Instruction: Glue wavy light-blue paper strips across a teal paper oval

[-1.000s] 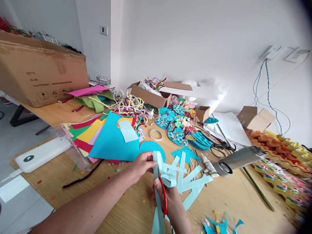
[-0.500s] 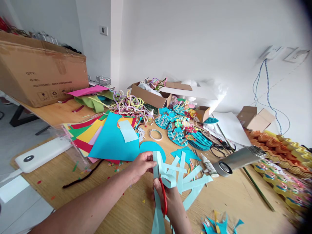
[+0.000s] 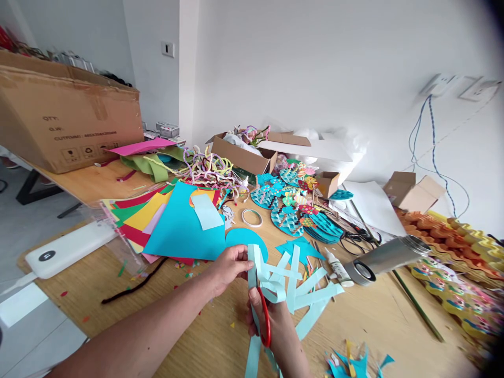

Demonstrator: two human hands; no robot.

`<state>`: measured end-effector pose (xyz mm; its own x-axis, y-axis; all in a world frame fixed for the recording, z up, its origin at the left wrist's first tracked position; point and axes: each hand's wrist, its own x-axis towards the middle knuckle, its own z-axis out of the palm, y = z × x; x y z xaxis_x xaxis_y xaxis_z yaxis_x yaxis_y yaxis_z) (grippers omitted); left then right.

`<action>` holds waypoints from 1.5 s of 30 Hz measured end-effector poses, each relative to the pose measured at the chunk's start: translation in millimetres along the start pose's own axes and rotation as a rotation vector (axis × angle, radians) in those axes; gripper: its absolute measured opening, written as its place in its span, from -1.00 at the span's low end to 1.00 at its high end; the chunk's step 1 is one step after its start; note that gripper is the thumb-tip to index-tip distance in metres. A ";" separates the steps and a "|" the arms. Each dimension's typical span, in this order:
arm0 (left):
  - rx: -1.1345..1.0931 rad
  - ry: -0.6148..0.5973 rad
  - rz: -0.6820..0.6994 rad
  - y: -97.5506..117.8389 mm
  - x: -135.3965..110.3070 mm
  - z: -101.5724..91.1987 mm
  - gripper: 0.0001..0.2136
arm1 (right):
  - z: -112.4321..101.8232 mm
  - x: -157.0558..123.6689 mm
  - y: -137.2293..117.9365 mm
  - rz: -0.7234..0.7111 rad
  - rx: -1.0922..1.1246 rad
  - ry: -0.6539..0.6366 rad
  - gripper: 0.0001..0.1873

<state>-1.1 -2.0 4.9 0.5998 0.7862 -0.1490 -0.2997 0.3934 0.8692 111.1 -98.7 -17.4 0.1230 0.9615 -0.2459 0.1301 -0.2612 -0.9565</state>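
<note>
My left hand (image 3: 231, 269) pinches the upper end of a pale blue paper sheet (image 3: 252, 258) between thumb and fingers. My right hand (image 3: 277, 328) grips red-handled scissors (image 3: 266, 328), with the blades pointing up along the sheet. A narrow cut piece curls over to the right of the blades, and pale blue paper hangs below my right hand. Several loose pale blue strips (image 3: 313, 286) lie on the table just beyond and to the right. A blue paper circle (image 3: 248, 239) is partly hidden behind my left hand and the sheet.
Coloured paper sheets (image 3: 189, 226) lie at left, near a white device (image 3: 71, 249). A tape roll (image 3: 252, 218), a glue bottle (image 3: 339, 268) and a metal flask (image 3: 389, 257) sit beyond. Blue paper scraps (image 3: 354, 362) are at the near right. A cardboard box (image 3: 71, 115) stands far left.
The paper hanging below my right hand has shifted and looks narrower, and more of the right fingers show. My left hand stays almost where it was.
</note>
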 end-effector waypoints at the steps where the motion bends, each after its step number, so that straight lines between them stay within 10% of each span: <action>1: -0.002 0.000 -0.003 -0.2 0.2 -0.3 -0.73 | 0.2 0.0 0.1 0.006 0.003 0.000 -0.39; 45: -0.002 0.027 -0.030 1.1 0.4 1.3 -0.74 | 5.2 0.7 -1.1 0.132 0.109 0.087 -0.34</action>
<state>-0.2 -1.9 6.4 0.5886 0.7864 -0.1876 -0.2836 0.4181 0.8630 105.9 -97.3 -17.3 0.2168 0.9071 -0.3608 0.0005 -0.3697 -0.9292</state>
